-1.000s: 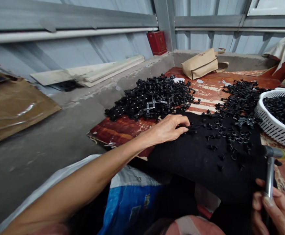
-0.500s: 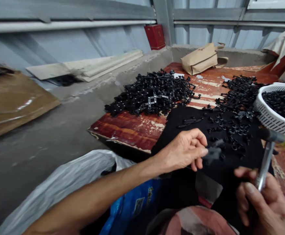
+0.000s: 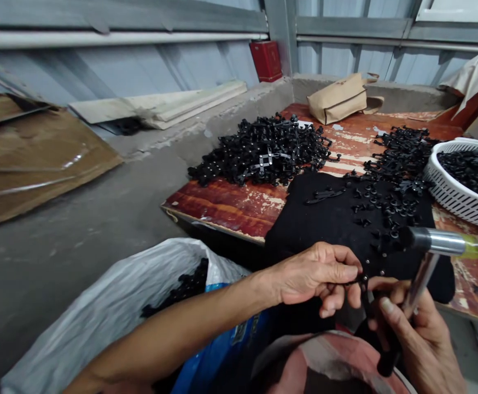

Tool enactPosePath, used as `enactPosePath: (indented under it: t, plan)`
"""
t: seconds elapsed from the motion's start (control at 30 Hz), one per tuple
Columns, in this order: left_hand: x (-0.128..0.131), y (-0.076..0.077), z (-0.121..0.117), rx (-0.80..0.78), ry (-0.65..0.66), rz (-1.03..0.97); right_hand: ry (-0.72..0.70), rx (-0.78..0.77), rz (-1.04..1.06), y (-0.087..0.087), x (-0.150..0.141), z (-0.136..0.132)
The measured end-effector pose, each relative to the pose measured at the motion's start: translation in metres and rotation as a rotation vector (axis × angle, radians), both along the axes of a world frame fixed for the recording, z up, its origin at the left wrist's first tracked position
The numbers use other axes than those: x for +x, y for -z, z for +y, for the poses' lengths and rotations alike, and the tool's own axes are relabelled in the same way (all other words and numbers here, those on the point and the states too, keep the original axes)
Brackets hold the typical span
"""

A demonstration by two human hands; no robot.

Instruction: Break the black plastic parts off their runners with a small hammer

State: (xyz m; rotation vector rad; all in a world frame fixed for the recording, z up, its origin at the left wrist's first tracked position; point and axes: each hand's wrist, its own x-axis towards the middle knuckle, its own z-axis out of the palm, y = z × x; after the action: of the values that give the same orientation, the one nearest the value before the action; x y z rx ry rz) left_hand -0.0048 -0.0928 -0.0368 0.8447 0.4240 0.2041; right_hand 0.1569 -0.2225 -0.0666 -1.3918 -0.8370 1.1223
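Note:
My left hand (image 3: 319,273) is closed in a pinch on a small black jointed part (image 3: 364,283) with rivet-like studs. My right hand (image 3: 421,328) wraps round the metal handle of a mallet (image 3: 448,242), whose head has one black face and one yellow face. The right thumb and forefinger are also close to the black part, partly hiding its lower end; whether they grip it I cannot tell. Both hands are near each other above my lap, in front of a black cloth (image 3: 300,235). Several loose black studs (image 3: 386,205) lie on that cloth.
A heap of black linked parts (image 3: 263,148) covers the worn red table (image 3: 222,205). At the right stands a white basket (image 3: 448,194) full of small black pieces. A beige bag (image 3: 337,101) sits at the back. Below left, a white sack (image 3: 111,306) contains black parts.
My hands have come together. The left hand moved down and right with the black part, the right hand moved left with the mallet, and the view shifted slightly.

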Motion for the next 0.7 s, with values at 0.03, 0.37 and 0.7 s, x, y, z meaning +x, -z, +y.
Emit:
enactPosePath:
  t: [0.03,0.37,0.7]
  plan:
    - [0.001,0.003,-0.001,0.049,-0.018,0.008,0.016,-0.003,0.024,-0.001,-0.004,0.000]
    - [0.004,0.007,-0.006,0.371,0.178,0.123,0.148,0.056,0.132,-0.004,0.002,0.015]
    - [0.006,-0.023,-0.014,0.790,0.250,0.340,0.162,0.005,0.164,-0.005,-0.001,0.019]
